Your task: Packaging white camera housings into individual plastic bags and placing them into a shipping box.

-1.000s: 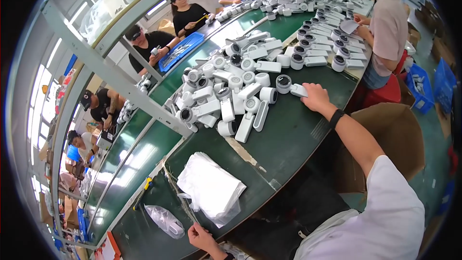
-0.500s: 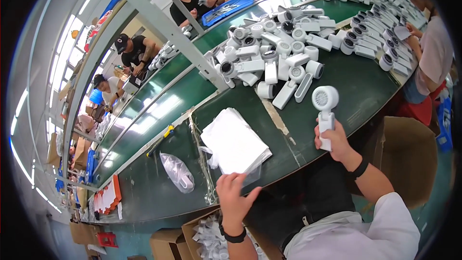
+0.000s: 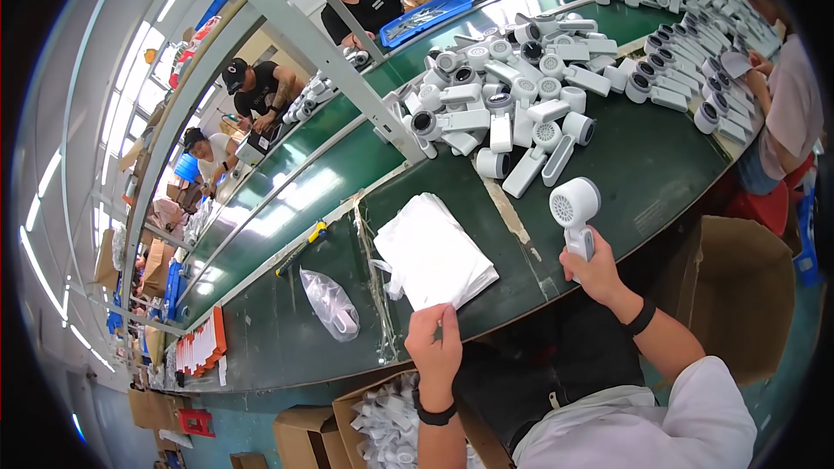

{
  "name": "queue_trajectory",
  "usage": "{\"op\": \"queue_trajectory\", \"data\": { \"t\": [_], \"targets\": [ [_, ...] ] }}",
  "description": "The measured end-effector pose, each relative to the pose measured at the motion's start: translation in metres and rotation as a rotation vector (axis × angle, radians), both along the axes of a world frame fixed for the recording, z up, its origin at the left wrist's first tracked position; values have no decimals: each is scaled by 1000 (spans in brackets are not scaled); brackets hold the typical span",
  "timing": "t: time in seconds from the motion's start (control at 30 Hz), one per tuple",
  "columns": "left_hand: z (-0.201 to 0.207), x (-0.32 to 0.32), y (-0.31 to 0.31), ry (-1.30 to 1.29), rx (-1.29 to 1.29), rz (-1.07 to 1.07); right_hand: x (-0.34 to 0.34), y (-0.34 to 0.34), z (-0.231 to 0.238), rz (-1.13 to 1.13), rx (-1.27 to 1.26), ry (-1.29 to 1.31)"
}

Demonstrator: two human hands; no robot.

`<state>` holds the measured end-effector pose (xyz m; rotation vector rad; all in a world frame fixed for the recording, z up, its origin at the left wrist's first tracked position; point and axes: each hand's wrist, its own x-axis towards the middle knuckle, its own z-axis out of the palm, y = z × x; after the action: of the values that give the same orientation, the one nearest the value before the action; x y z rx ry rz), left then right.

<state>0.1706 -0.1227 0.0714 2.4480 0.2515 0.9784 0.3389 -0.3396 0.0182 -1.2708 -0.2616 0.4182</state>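
Observation:
My right hand [image 3: 597, 271] is closed round the handle of a white handheld fan [image 3: 575, 203], its round grilled head pointing up over the green bench. My left hand [image 3: 434, 343] pinches the near edge of a stack of thin white plastic bags [image 3: 434, 252] lying flat on the bench. How many bag layers are between its fingers I cannot make out. Beyond the hands lies a big heap of similar handheld fans [image 3: 512, 91]. Left of the stack rests a clear plastic bag [image 3: 330, 304] with a white item inside.
A yellow-and-black tool [image 3: 301, 247] lies by the bench's metal strip. Below the bench, a cardboard box [image 3: 382, 426] holds bagged items; another open box [image 3: 743, 295] stands at right. A metal post [image 3: 347, 91] rises beyond the stack. Co-workers sit across the line and at right.
My left hand has closed from spread fingers into a pinch at the stack's near edge. The fan in my right hand has come lower and left, its head turned more to the left.

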Motion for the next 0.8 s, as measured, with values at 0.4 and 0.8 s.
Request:
{"op": "queue_trajectory", "data": {
  "t": [0.4, 0.8],
  "targets": [
    [-4, 22, -66, -182, -1274, -96, -62, 45, 46, 208, 54, 27],
    [2, 12, -42, -514, -1788, -109, -58, 57, 42, 50, 59, 124]
  ]
}}
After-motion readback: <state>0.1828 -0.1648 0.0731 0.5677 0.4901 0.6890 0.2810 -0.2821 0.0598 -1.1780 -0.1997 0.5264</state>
